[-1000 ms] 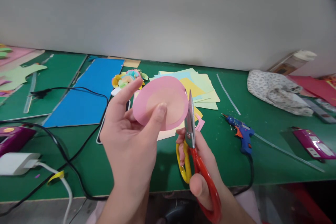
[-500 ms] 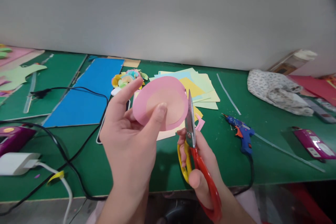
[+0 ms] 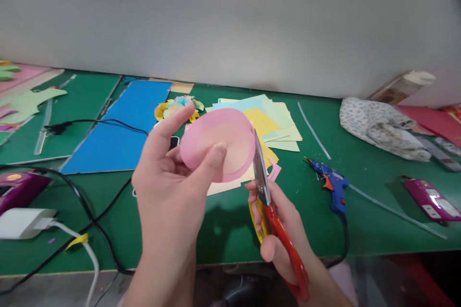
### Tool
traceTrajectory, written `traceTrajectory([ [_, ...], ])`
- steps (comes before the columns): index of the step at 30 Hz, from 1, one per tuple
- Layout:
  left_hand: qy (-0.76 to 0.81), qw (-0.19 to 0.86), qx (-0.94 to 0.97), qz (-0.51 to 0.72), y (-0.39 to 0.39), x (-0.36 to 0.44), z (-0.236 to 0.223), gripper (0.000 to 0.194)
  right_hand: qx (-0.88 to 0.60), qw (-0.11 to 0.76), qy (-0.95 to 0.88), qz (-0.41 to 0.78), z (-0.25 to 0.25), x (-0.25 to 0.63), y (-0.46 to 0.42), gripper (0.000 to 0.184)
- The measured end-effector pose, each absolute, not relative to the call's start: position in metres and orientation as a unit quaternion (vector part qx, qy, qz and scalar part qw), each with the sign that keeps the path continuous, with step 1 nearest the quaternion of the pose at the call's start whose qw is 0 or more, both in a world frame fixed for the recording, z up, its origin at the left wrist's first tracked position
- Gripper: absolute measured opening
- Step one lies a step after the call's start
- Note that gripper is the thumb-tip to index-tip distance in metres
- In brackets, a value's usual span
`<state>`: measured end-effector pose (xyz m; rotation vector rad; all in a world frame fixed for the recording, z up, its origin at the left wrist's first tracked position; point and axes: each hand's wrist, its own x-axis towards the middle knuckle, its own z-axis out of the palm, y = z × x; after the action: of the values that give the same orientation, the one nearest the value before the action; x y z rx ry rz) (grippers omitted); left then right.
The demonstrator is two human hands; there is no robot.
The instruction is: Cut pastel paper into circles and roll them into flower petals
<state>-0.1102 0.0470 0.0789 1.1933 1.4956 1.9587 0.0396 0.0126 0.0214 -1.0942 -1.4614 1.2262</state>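
My left hand [image 3: 173, 182] pinches a pink paper disc [image 3: 247, 141] together with a smaller peach paper circle [image 3: 234, 146] lying on its face, the thumb pressing on the peach one. In my right hand [image 3: 284, 220] is a pair of scissors [image 3: 262, 177] with one red and one yellow handle, fingers through the loops. Its blades point upward at the right edge of the pink disc and look nearly closed. Behind the disc lie a stack of pastel paper sheets [image 3: 284, 117] and a cluster of coloured paper flowers [image 3: 180, 105], partly covered by my left hand.
A blue glue gun [image 3: 333, 184] with a clear glue stick lies on the green table [image 3: 230, 249] at right, near a purple device [image 3: 430, 199] and a patterned cloth [image 3: 378, 127]. Left are a blue board [image 3: 122, 124], black cables and a white charger [image 3: 27, 224].
The scissor blades have drawn closer together at the disc's right edge. Both hands have shifted slightly, the left one to the left and down.
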Motion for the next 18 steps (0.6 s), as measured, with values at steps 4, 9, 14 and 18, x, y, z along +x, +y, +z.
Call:
traceTrajectory([
  [4,0.540,0.207,0.436,0.690,0.048,-0.112,0.078,0.052,-0.428,0.470,-0.573,0.517,0.025,0.040,0.014,0.082],
  [9,0.528,0.226,0.446,0.686,0.048,-0.117,0.078,0.054,-0.432,0.460,-0.564,0.533,0.028,0.044,0.013,0.079],
  [14,0.548,0.253,0.439,0.666,0.047,-0.120,0.085,0.058,-0.426,0.457,-0.553,0.551,0.028,0.047,0.014,0.076],
  [18,0.535,0.258,0.433,0.678,0.048,-0.121,0.086,0.058,-0.427,0.445,-0.568,0.545,0.028,0.051,0.016,0.077],
])
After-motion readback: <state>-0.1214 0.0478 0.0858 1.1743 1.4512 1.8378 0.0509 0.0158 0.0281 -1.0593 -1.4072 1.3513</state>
